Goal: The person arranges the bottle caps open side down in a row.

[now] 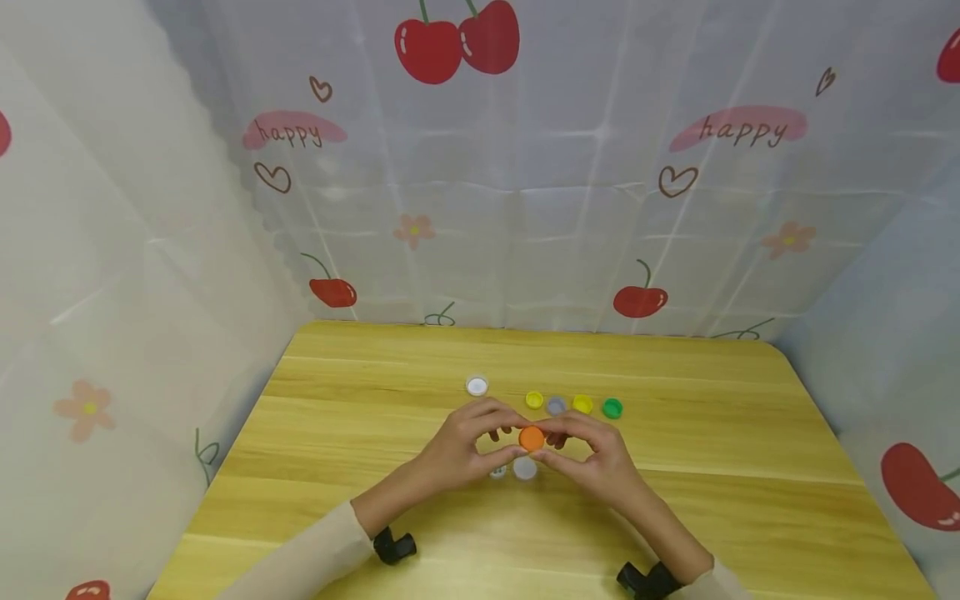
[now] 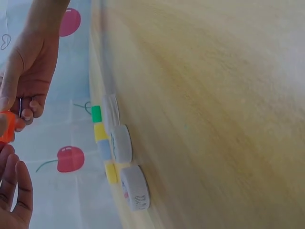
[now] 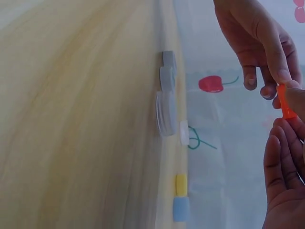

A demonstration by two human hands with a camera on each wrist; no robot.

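Observation:
An orange bottle cap (image 1: 532, 438) is held up above the table between both hands. My left hand (image 1: 459, 446) pinches its left side with thumb and fingertips, and my right hand (image 1: 600, 460) pinches the right side. In the left wrist view the orange cap (image 2: 6, 126) is partly cut off by the frame edge. The right wrist view shows the orange cap (image 3: 286, 102) edge-on, partly covered by a thumb. Just below the hands lie a white cap (image 1: 525, 468) and a smaller, partly hidden white cap (image 1: 498, 472).
Behind the hands, a row holds a yellow cap (image 1: 534, 400), a grey-blue cap (image 1: 556, 406), another yellow cap (image 1: 582, 404) and a green cap (image 1: 612, 408). A white cap (image 1: 477, 386) lies farther left. Printed curtains (image 1: 510, 208) surround the wooden table (image 1: 360, 367).

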